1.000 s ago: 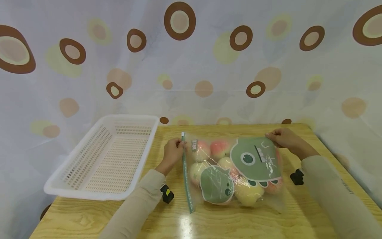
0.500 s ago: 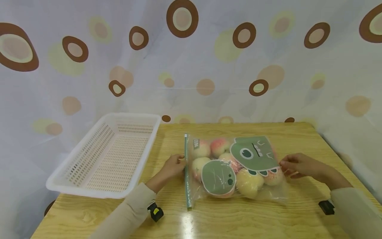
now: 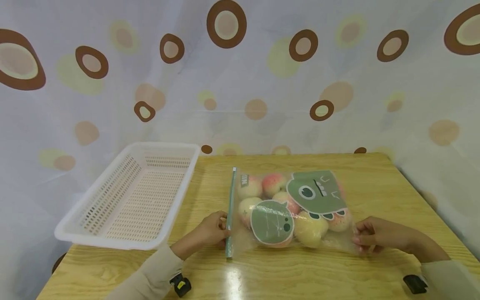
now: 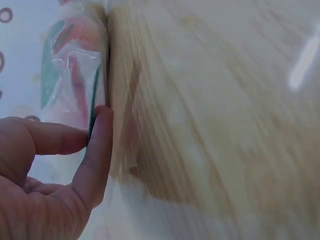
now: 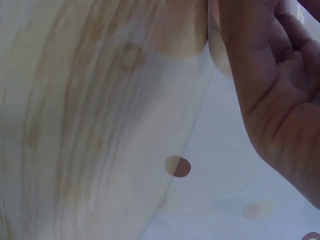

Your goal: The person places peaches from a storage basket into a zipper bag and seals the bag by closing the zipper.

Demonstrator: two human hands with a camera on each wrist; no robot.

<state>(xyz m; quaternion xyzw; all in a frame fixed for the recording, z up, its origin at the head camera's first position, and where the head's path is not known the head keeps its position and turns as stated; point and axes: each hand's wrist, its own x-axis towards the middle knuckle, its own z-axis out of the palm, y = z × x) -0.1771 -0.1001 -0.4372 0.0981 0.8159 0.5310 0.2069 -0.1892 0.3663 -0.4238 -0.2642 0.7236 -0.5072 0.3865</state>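
A clear zip bag (image 3: 262,248) with green dinosaur prints lies flat on the table, holding several pink-and-yellow fruits that look like peaches (image 3: 311,229). Its green zip strip (image 3: 230,208) runs along the left side. Near the lower end of that strip my left hand (image 3: 211,229) pinches the edge; thumb and forefinger meet on it in the left wrist view, where the bag (image 4: 75,75) is seen end-on. My right hand (image 3: 386,235) is at the bag's lower right corner, thumb and fingers pinching the film. Its fingertips fall outside the right wrist view.
A white plastic basket (image 3: 168,233) with slotted walls stands on the left of the wooden table (image 3: 300,279), beyond my left forearm. Behind the table hangs a pale cloth (image 3: 255,75) with brown and yellow dots.
My left hand has slid down the zip strip from its upper end. The right hand has let go of the upper right corner and moved down to the lower right one.
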